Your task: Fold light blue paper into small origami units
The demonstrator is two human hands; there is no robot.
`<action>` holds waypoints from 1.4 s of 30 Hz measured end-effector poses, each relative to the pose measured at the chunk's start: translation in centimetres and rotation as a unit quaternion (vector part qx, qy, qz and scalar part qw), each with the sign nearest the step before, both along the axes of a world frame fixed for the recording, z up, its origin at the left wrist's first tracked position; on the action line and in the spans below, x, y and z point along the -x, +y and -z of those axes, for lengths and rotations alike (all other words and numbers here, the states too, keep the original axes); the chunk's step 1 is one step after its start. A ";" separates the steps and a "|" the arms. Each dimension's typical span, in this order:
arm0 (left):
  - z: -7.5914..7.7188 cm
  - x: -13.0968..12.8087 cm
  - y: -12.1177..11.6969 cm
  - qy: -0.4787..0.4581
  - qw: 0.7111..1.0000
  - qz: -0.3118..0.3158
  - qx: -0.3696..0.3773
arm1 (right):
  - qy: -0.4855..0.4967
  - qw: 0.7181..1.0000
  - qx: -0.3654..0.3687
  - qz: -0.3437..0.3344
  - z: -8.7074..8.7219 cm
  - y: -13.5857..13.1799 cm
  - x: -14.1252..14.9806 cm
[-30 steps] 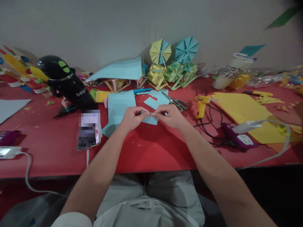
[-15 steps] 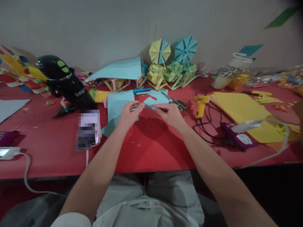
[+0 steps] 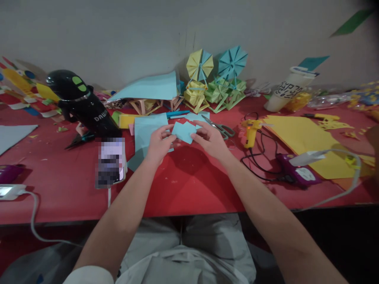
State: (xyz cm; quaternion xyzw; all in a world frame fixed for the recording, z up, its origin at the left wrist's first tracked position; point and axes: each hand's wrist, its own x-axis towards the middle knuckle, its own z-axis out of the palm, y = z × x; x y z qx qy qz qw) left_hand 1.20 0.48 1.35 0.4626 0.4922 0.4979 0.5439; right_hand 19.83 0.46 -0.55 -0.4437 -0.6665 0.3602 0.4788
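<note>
A small piece of light blue paper (image 3: 184, 132) with angular edges is held up between my two hands, its flat face turned toward me. My left hand (image 3: 160, 142) pinches its left side between thumb and fingers. On the opposite side, my right hand (image 3: 209, 138) grips the paper's right edge with the thumb in front. Beneath and left of my left hand lie larger light blue sheets (image 3: 146, 132). Grey-handled scissors (image 3: 226, 131) rest just beyond my right hand. Blue pens (image 3: 177, 113) lie behind the paper.
A yellow glue gun (image 3: 251, 134) with a black cord stands right, beside yellow sheets (image 3: 314, 154) and a purple power strip (image 3: 299, 173). A phone (image 3: 111, 161) and black bottle (image 3: 94, 110) are left. Folded paper models (image 3: 219, 92) and a white cup (image 3: 287, 92) line the wall.
The blue paper, seen nearly edge-on before, is now tilted up so its face shows. Both hands have turned slightly with it, and their fingers are more spread.
</note>
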 end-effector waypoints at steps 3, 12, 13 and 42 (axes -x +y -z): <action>0.0 0.0 0.1 0.038 0.999 0.007 -0.025 | 0.027 0.998 0.051 -0.022 0.0 0.1 -0.1; 1.0 0.4 0.6 0.097 0.992 0.014 -0.076 | -0.017 0.989 0.110 -0.094 -0.9 -0.7 0.1; 1.0 0.3 0.5 0.090 0.994 0.018 -0.065 | -0.017 0.988 0.110 -0.103 -1.1 -0.8 0.2; 1.0 0.3 0.4 0.045 0.994 0.026 -0.092 | -0.085 0.996 -0.008 -0.012 0.4 -0.1 0.5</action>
